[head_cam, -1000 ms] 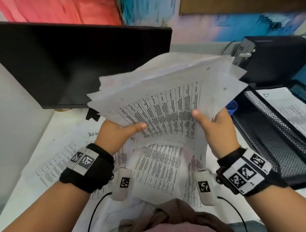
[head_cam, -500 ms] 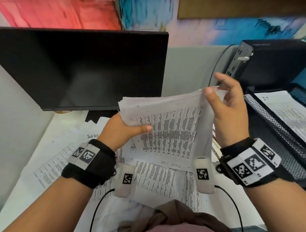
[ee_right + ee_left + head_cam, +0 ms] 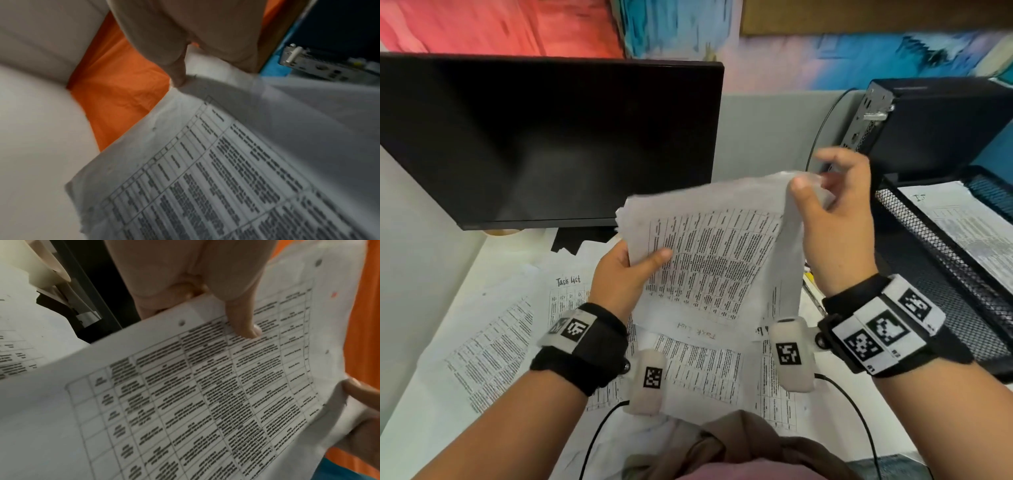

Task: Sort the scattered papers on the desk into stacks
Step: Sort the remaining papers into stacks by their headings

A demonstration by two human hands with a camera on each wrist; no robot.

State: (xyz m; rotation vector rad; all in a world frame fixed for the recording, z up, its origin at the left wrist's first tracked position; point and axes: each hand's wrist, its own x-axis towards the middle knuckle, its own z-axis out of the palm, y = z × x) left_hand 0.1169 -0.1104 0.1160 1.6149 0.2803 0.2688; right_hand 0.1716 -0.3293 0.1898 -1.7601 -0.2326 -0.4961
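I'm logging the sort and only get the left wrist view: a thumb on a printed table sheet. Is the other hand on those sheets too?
Observer: Yes. The right hand pinches the top right corner of the bundle of white printed sheets that the left hand grips at its left edge.
Operator: What lies under the hands?
Observer: Loose printed sheets spread over the white desk, one headed "Task list" by hand.
Operator: Anywhere to file them?
Observer: A black wire-mesh tray stands to the right, with a printed page in it.
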